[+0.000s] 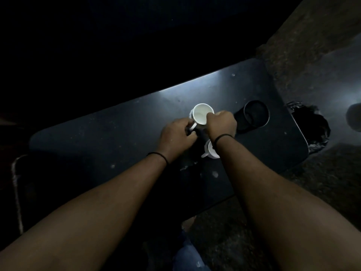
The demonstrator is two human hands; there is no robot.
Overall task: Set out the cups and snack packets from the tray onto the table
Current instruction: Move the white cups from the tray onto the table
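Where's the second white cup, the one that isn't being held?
In the head view, the second white cup sits on the dark table just under the right wrist, nearer the person than the held white cup, partly hidden by that arm.

White cups (202,114), seemingly black table (97,137)

Bare forearms, black wristbands (222,137)

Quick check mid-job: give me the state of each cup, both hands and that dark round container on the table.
White cup: upright, appears empty, both hands on it.
Second white cup: partly hidden under right wrist.
Left hand: at first cup's handle.
Right hand: gripping its rim.
Dark round container: open-topped, untouched.
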